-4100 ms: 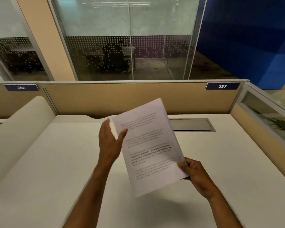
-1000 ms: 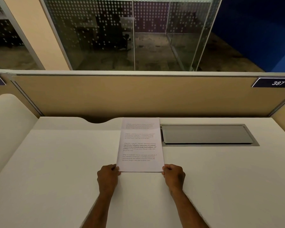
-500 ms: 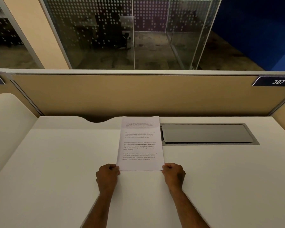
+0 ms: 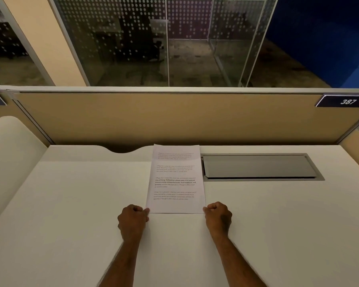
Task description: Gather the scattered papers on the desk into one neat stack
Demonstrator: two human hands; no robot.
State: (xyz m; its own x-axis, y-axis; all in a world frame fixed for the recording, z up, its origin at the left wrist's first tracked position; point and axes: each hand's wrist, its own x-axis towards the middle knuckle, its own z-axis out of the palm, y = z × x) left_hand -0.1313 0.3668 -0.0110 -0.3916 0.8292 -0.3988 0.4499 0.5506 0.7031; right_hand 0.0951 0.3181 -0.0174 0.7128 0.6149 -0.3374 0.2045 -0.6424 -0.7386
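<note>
Two curled hands at the near corners of a paper stack lying flat on the white worktop.

At lower centre of the frame, the left hand (image 4: 133, 219) and right hand (image 4: 218, 218) rest fisted on the smooth matte worktop (image 4: 71, 214), fingers curled under; each touches a near corner of the paper stack (image 4: 175, 179), though whether they pinch its edge cannot be told. The rectangular white stack, printed with short paragraphs, runs away from the hands toward the frame's middle, its edges squared. Just right of it sits a recessed grey metal cable flap (image 4: 259, 167). Beyond stands a tan fabric partition (image 4: 153, 117) bearing a dark number plate (image 4: 345, 101) at upper right, then dotted frosted glass (image 4: 133, 38).
</note>
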